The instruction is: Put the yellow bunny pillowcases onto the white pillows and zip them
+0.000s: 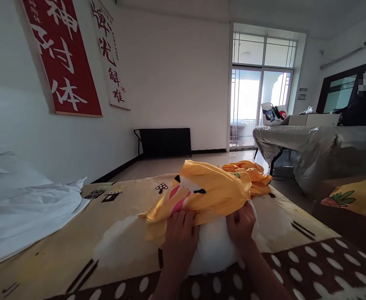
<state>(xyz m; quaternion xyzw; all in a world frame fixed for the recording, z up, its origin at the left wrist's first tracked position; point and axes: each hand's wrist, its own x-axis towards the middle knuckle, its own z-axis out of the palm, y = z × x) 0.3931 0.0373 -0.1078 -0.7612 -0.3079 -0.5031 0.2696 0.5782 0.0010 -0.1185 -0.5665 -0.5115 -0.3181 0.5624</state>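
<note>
A yellow pillowcase-like cloth [220, 191], printed with a pink, white and black pattern, covers the far part of a plump white pillow [214, 246]. My left hand [182, 229] is closed on the cloth's near edge, by the pink print. At the right end of that edge, my right hand [241, 221] is curled into a closed grip on the cloth beside the white pillow. The pillow's near part lies bare between my wrists. Fingertips of both hands are partly hidden. A crumpled orange-yellow cloth [259, 183] lies just behind, at the far edge of the bedding.
A beige and brown patterned blanket [123, 233] spreads beneath everything. White cloth [29, 216] is heaped at left. On the right, a box [345, 216] holds more yellow fabric [360, 196]. A plastic-covered table [326, 137] stands behind it, with a dark-clothed person [364, 106] beyond.
</note>
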